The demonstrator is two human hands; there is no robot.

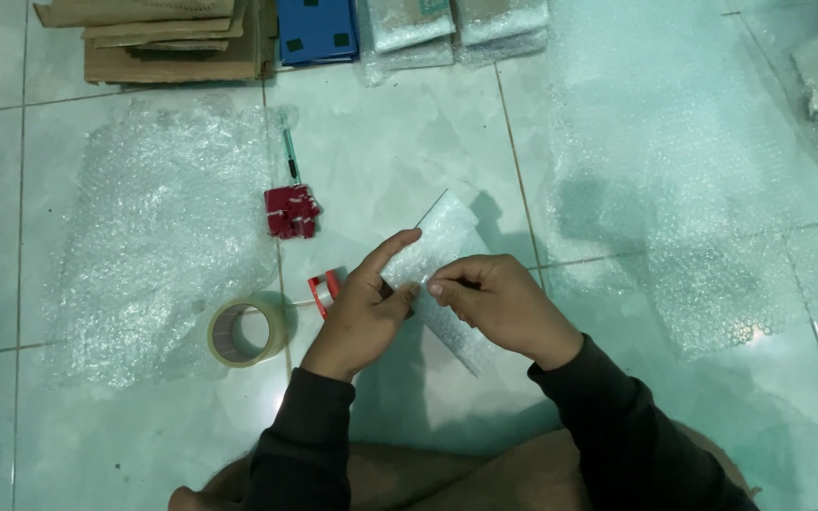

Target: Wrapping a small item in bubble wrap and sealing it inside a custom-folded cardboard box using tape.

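Note:
Both hands hold a small flat package wrapped in bubble wrap [433, 248] above the tiled floor. My left hand [364, 312] grips its left edge, index finger stretched along the wrap. My right hand [502, 305] pinches the wrap near the middle, thumb and forefinger pressed together on it. The lower end of the package pokes out below my right hand. A roll of clear tape [245, 332] lies on the floor just left of my left hand, next to a red tape cutter [324, 290].
Bubble wrap sheets lie at left [158, 227] and right [684, 189]. A red stack of small labels [291, 211] and a green pen [290, 156] lie ahead. Flat cardboard [168, 38], a blue box [316, 28] and wrapped packages [452, 28] line the far edge.

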